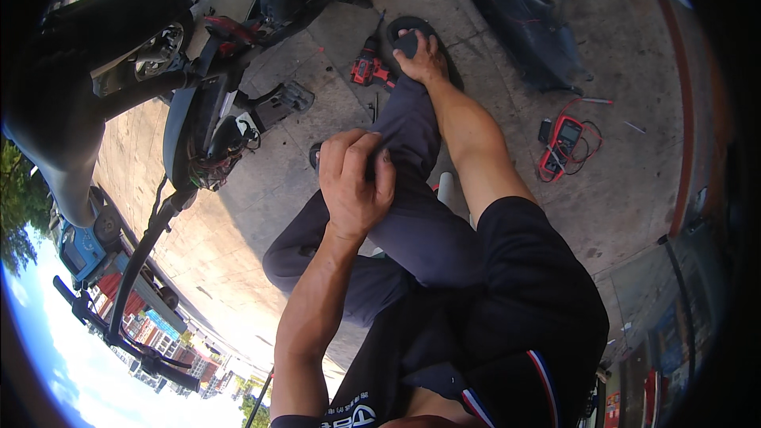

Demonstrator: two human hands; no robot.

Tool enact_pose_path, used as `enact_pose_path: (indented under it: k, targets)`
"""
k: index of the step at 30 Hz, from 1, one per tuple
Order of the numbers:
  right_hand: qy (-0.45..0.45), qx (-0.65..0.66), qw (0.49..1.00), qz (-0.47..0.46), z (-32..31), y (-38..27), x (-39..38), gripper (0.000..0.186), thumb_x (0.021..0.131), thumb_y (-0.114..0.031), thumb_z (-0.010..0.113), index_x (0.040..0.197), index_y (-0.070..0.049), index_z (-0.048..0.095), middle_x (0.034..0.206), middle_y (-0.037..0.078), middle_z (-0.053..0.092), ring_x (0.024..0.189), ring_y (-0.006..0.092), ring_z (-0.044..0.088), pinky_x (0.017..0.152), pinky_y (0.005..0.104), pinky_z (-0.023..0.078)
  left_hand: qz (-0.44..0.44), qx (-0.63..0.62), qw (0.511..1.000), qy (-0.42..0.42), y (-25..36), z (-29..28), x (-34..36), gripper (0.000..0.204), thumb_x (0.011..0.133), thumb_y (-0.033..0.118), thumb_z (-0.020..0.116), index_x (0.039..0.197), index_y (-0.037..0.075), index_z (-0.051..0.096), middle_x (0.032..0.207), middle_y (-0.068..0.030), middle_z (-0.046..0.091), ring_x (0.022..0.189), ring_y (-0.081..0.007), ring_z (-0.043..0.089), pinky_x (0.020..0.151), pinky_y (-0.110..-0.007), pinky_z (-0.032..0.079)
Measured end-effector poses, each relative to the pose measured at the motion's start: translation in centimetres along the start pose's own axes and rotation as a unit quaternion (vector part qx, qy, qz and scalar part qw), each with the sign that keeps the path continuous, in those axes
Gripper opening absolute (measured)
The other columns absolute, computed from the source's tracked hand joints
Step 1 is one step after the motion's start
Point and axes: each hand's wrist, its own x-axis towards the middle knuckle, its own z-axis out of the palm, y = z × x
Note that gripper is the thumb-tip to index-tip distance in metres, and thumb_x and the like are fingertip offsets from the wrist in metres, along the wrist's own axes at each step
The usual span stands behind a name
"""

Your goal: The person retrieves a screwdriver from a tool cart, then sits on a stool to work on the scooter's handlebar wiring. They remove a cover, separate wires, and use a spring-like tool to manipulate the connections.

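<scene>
My left hand [358, 182] is above my grey-trousered leg [420, 246], its fingers curled in; whatever they may hold is hidden. My right hand [420, 59] reaches down to my foot, fingers bent over the black sandal [410, 41]. Beside that foot lies a red-and-black cordless drill [366, 70], with a thin dark rod [374, 107] below it. A red multimeter [567, 143] with leads and a probe lies on the paving to the right of my right arm.
A partly dismantled scooter [202, 131] with exposed wiring and handlebar stands close on the left, another black vehicle [103, 16] beyond. A curved black plastic panel [523, 24] lies at top right. A blue vehicle [79, 250] is farther off on the sunlit paving [198, 261].
</scene>
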Motion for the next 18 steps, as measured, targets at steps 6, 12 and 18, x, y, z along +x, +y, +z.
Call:
enact_pose_path:
  k: [6, 12, 18]
  targets:
    - [0.023, -0.019, 1.0, 0.007, 0.0, -0.7, -0.5, 0.093, 0.08, -0.059, 0.066, 0.155, -0.021, 0.029, 0.159, 0.022, 0.025, 0.144, 0.0402, 0.034, 0.118, 0.044, 0.029, -0.002, 0.005, 1.0, 0.006, -0.5, -0.1, -0.2, 0.029, 0.074, 0.0, 0.068, 0.102, 0.003, 0.063, 0.098, -0.0132, 0.063, 0.089, -0.0325, 0.061, 0.078, -0.041, 0.048]
    - [0.017, -0.059, 0.996, 0.064, 0.5, -1.5, -0.1, 0.089, 0.083, -0.057, 0.063, 0.157, -0.023, 0.025, 0.161, 0.022, 0.018, 0.146, 0.0399, 0.03, 0.119, 0.0463, 0.024, -0.009, 0.005, 1.0, 0.006, -0.6, -0.2, -0.1, 0.028, 0.074, 0.0, 0.069, 0.102, 0.003, 0.063, 0.098, -0.013, 0.063, 0.089, -0.0322, 0.061, 0.079, -0.041, 0.047]
    - [0.007, -0.073, 0.993, 0.088, 0.9, -2.1, 0.3, 0.086, 0.085, -0.053, 0.063, 0.156, -0.027, 0.024, 0.16, 0.02, 0.019, 0.145, 0.0396, 0.03, 0.116, 0.0521, 0.025, -0.005, 0.008, 1.0, 0.007, -0.3, -0.3, 0.1, 0.028, 0.075, 0.0, 0.069, 0.102, 0.004, 0.063, 0.098, -0.0131, 0.063, 0.088, -0.0323, 0.061, 0.079, -0.041, 0.047]
